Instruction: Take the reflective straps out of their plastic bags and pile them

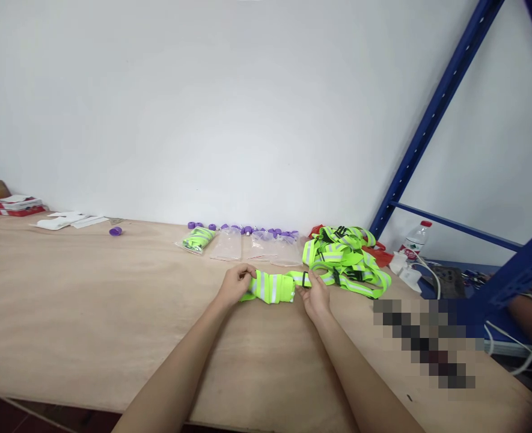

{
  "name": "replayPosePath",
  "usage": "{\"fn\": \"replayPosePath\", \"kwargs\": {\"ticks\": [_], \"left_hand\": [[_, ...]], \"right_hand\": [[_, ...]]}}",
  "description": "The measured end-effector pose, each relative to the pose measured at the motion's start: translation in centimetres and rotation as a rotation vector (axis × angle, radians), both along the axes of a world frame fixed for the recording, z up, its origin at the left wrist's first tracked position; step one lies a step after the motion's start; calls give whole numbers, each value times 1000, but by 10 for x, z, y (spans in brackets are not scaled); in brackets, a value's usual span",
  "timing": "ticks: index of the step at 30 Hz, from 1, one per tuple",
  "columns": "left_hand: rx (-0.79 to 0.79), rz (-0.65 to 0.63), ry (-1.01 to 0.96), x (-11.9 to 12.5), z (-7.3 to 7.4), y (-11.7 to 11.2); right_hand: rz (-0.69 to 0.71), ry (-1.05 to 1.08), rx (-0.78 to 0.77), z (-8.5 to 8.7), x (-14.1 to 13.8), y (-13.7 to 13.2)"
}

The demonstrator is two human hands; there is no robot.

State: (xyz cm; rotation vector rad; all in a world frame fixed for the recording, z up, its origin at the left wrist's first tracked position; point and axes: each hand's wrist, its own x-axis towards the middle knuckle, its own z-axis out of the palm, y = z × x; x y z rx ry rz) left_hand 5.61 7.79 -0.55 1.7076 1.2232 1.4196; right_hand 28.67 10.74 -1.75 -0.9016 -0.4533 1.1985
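A folded neon-green reflective strap bundle (272,287) lies on the wooden table (89,300) between my hands. My left hand (236,284) is closed around its left end. My right hand (315,293) pinches the strap's right end, where a black buckle sits. Just behind and to the right lies a loose pile of the same green reflective straps (344,260), with something red under it.
Several clear plastic bags (259,245), one holding a green strap (198,239), line the wall with purple caps. A lone purple cap (115,231), papers and red-white packs lie far left. A water bottle (416,239), cables and a blue rack stand right.
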Motion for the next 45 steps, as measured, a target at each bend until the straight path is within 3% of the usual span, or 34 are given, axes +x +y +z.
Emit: {"fn": "replayPosePath", "kwargs": {"ticks": [7,12,15,19,26,30,33,37,40,42,45], "left_hand": [[-1,-175,168,7,22,-19],[-120,-302,419,15,28,-29],[-163,-319,513,16,27,-28],[-98,-328,452,12,25,-25],[110,-166,487,0,22,-17],[150,-70,541,-2,26,-18],[147,-105,554,-1,30,-21],[30,-189,516,1,34,-22],[44,-152,527,1,31,-20],[86,-119,539,0,25,-17],[1,-117,583,-4,15,-14]], "right_hand": [[-9,166,-64,1,-1,2],[31,169,-34,-4,1,5],[37,160,-10,-8,6,8],[-15,139,32,-10,14,10],[-145,98,65,-10,24,13],[-243,-46,115,-9,27,15],[-293,-179,152,-8,26,15],[-305,-476,168,-6,22,11],[-288,-752,194,0,17,2],[-267,-927,285,6,11,-6],[-184,-1101,472,15,0,-20]]}}
